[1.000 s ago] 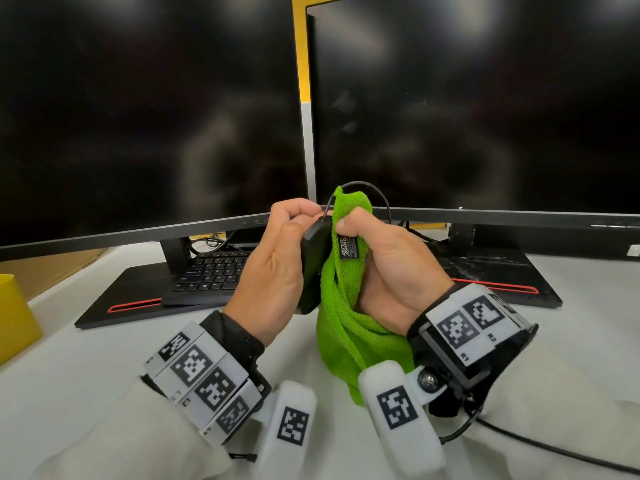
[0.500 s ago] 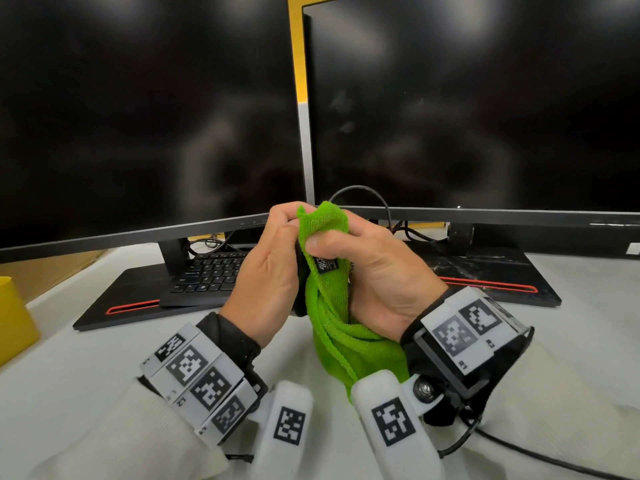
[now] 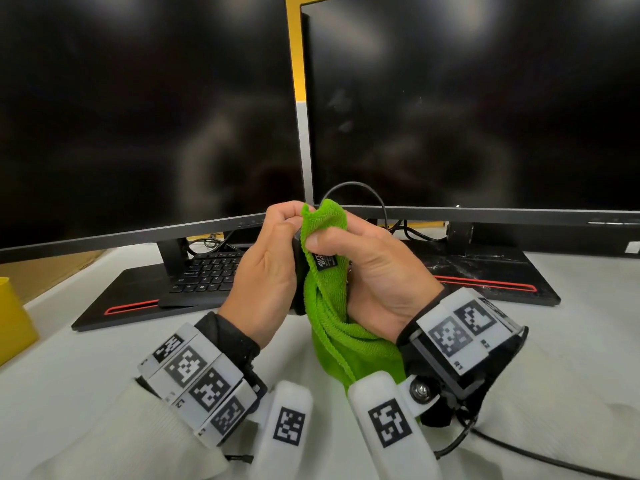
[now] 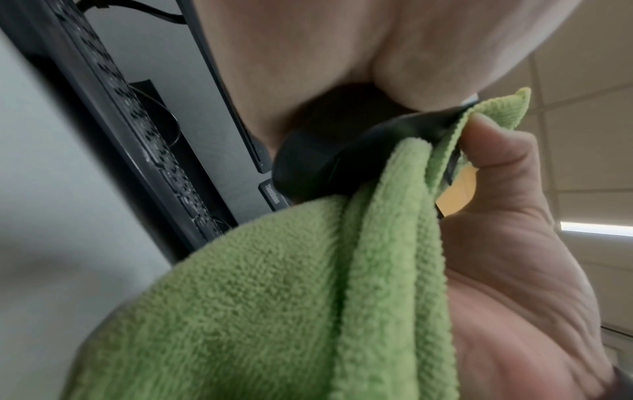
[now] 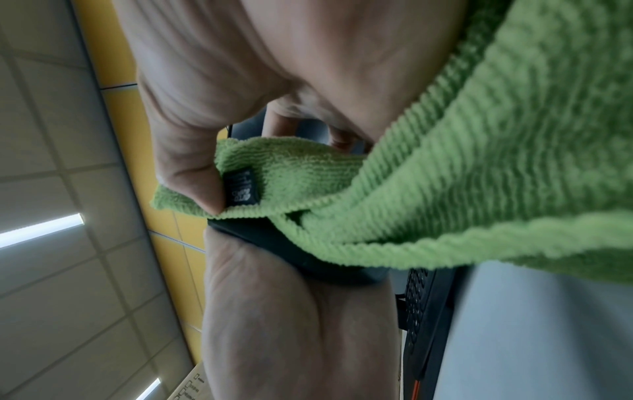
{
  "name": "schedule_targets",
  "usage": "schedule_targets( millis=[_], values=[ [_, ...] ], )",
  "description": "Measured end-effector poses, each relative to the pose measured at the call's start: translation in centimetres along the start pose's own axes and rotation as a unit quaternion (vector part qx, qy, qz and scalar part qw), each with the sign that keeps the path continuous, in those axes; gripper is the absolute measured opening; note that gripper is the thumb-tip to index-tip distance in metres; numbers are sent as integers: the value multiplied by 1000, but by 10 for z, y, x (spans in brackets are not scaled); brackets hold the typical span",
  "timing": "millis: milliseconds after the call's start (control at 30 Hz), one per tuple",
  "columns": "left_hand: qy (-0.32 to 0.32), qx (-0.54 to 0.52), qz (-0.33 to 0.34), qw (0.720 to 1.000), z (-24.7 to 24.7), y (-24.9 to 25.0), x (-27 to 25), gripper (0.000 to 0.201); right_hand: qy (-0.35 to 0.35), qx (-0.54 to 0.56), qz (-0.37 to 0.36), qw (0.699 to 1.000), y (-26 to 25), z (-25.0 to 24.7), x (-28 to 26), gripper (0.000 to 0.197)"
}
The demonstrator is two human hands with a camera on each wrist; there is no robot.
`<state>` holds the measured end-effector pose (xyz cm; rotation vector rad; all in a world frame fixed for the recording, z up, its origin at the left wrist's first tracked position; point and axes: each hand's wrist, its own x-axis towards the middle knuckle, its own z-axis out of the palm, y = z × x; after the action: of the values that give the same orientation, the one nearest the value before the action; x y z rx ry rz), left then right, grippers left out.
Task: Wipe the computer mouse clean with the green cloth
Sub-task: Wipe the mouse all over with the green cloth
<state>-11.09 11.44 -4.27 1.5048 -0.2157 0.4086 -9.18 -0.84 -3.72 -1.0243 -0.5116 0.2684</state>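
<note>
My left hand (image 3: 266, 258) holds the black computer mouse (image 3: 298, 271) upright above the desk, fingers curled round it. Only a dark strip of the mouse shows in the head view; the left wrist view shows its black body (image 4: 329, 162) against the palm. My right hand (image 3: 367, 268) grips the green cloth (image 3: 325, 306) and presses it with the thumb against the mouse's side. The cloth (image 5: 445, 189) covers most of the mouse (image 5: 301, 259) and hangs down to the desk. The mouse cable (image 3: 360, 192) loops up behind the hands.
Two dark monitors (image 3: 467, 98) stand close behind the hands. A black keyboard (image 3: 207, 271) lies under the left one on a black stand with a red stripe (image 3: 131, 308). A yellow container (image 3: 14, 320) sits at the far left. A cable (image 3: 536, 455) trails off my right wrist.
The cloth has slid left over the mouse, so that far less of the black body shows than a second ago. Both hands have stayed close together, the right thumb shifted left.
</note>
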Motion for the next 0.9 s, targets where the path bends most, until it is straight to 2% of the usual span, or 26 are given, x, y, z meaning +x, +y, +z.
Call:
schedule_targets(
  millis=[67, 167, 267, 367, 467, 567, 633, 733, 900],
  values=[
    [2, 1, 6, 1000, 0, -1, 2, 41, 0, 7, -6, 1000, 1, -1, 0, 36],
    [-8, 23, 14, 1000, -1, -3, 6, 26, 28, 39, -6, 999, 3, -3, 4, 23],
    [-16, 51, 9, 999, -1, -4, 8, 23, 65, 63, -6, 996, 5, -5, 7, 17],
    [-12, 27, 9, 1000, 0, -3, 8, 23, 79, 61, 2, 995, 5, -5, 9, 24],
    [-2, 25, 8, 1000, 0, -3, 8, 26, 61, 74, 7, 995, 6, -6, 9, 26],
    [-12, 32, 24, 999, -1, -5, 8, 28, 16, 84, 10, 996, 4, -3, 3, 19],
    [-20, 33, 34, 999, -2, -6, 6, 31, -4, 67, 14, 998, 3, 0, 0, 26],
    [-21, 5, 34, 999, -2, -5, 2, 32, -3, 27, 13, 1000, 2, 4, -1, 52],
    [-24, -12, 37, 999, -2, -5, 3, 50, -8, 24, -1, 1000, 1, 3, -1, 53]
  ],
)
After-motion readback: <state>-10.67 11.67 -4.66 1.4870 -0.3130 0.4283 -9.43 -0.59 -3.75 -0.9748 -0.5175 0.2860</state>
